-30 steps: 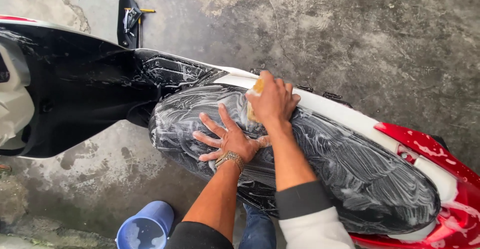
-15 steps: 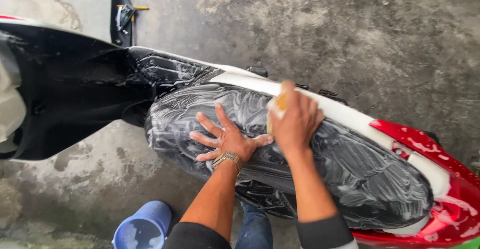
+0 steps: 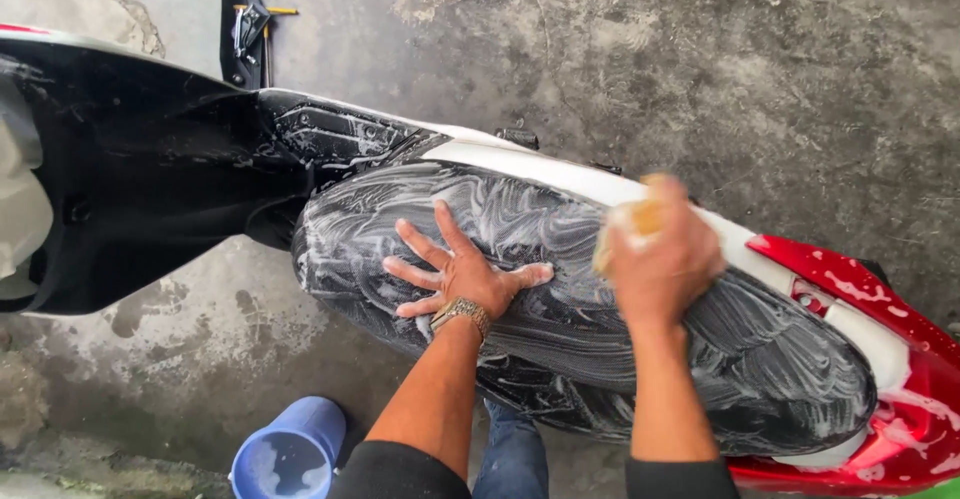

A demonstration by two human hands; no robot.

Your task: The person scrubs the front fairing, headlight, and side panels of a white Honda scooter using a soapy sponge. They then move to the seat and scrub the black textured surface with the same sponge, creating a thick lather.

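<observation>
I look down on a scooter seat (image 3: 560, 309), black and covered with white soap streaks. Its long axis runs from the upper left to the lower right of the view: the narrow front end points to the black footboard (image 3: 330, 139) at the left, the broad rear end points to the red tail panel (image 3: 880, 359) at the right. The seat fills the middle of the picture, above my knees.

My left hand (image 3: 455, 274) lies flat on the front half of the seat, fingers spread wide, palm down on the foam. There is a metal watch band (image 3: 462, 311) on this wrist. My right hand (image 3: 665, 254) is closed around a yellow sponge (image 3: 635, 221), which it presses on the far upper edge of the seat, where the black cover meets the white side trim (image 3: 540, 169). This hand is a little blurred.

To the left, the black leg shield (image 3: 130, 179) of the scooter takes much of the view. Behind it, on the concrete floor (image 3: 700, 59), stands a small black part with a yellow-handled tool (image 3: 250, 24); I cannot tell what it is exactly. The floor is grey, stained and wet in places.

At the lower edge, near my left elbow, a blue plastic cup (image 3: 290, 454) stands on the floor. Inside it I see soapy water with foam.
</observation>
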